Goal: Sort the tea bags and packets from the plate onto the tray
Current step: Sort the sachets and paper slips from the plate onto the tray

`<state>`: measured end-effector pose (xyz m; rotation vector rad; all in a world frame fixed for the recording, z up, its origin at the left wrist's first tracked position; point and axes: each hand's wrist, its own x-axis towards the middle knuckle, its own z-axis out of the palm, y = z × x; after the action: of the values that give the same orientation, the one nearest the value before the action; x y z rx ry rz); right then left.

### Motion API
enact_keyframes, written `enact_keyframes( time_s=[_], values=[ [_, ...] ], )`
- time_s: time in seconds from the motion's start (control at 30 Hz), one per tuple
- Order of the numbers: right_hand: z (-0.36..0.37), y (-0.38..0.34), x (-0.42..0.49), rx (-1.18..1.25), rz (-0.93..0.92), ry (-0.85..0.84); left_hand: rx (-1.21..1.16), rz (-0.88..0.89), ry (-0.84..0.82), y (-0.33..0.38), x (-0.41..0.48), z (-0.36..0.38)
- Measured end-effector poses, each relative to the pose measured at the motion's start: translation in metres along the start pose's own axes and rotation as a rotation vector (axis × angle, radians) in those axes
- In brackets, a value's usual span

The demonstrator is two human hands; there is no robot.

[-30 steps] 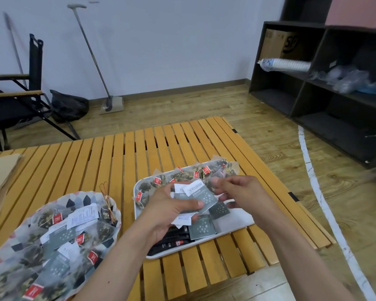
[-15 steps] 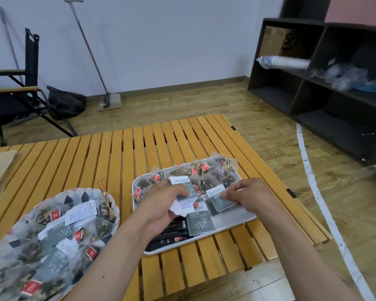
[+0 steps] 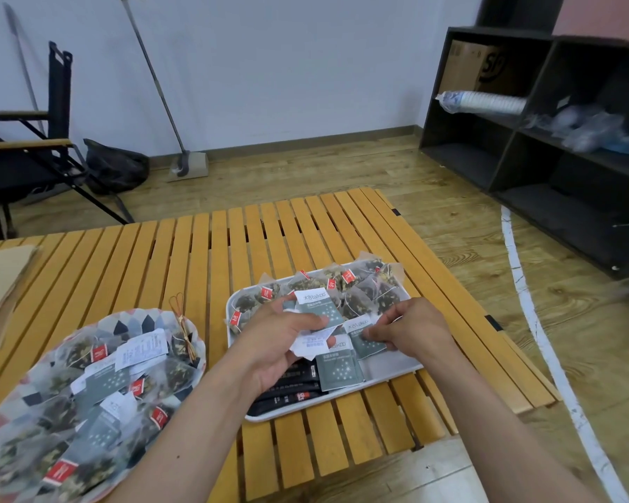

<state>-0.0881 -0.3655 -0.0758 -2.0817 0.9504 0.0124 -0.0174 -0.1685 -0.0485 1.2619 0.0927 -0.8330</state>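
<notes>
On the slatted table's near left edge, the patterned plate (image 3: 138, 323) holds a heap of mesh tea bags (image 3: 62, 422) and flat packets. On the white tray (image 3: 393, 364), black stick sachets (image 3: 291, 390) line the near edge. Above them the left hand (image 3: 280, 343) grips a fan of grey-green packets (image 3: 316, 308); the right hand (image 3: 411, 328) pinches one packet (image 3: 367, 343) mid-tray. They look light, thin and slick, so are probably best pinched by an edge. More mesh bags (image 3: 364, 295) line the far edge.

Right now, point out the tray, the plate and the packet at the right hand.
tray (image 3: 389, 366): head view, bare white floor near its right corner.
plate (image 3: 138, 323): head view, patterned far rim.
packet (image 3: 365, 346): head view, its teal lower half.
</notes>
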Motion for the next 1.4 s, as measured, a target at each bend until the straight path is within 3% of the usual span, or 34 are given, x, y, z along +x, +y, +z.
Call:
enact_keyframes(
  time_s=[0.3,0.43,0.57,0.73,0.83,1.13,1.4],
  values=[
    [-0.002,-0.006,-0.006,-0.077,-0.01,0.018,0.054,0.042,0.026,-0.001,-0.004,0.002],
    [-0.014,-0.013,-0.021,0.275,-0.132,-0.015,0.1,0.065,0.036,-0.002,-0.007,0.005],
    [-0.022,-0.022,-0.044,0.472,-0.145,-0.272,0.172,0.087,0.026,-0.004,-0.009,0.011],
    [-0.039,-0.008,-0.03,0.558,-0.072,-0.117,0.072,0.093,-0.005,-0.002,-0.008,0.013],
    [-0.052,0.008,-0.02,0.47,-0.032,-0.044,-0.046,0.088,-0.023,0.004,-0.002,0.005],
    [-0.027,0.008,-0.008,0.196,-0.028,-0.091,-0.089,0.082,-0.028,0.001,0.0,0.003],
    [-0.013,0.005,0.001,0.203,0.0,-0.101,-0.116,0.07,0.028,0.001,0.003,0.002]
  ],
)
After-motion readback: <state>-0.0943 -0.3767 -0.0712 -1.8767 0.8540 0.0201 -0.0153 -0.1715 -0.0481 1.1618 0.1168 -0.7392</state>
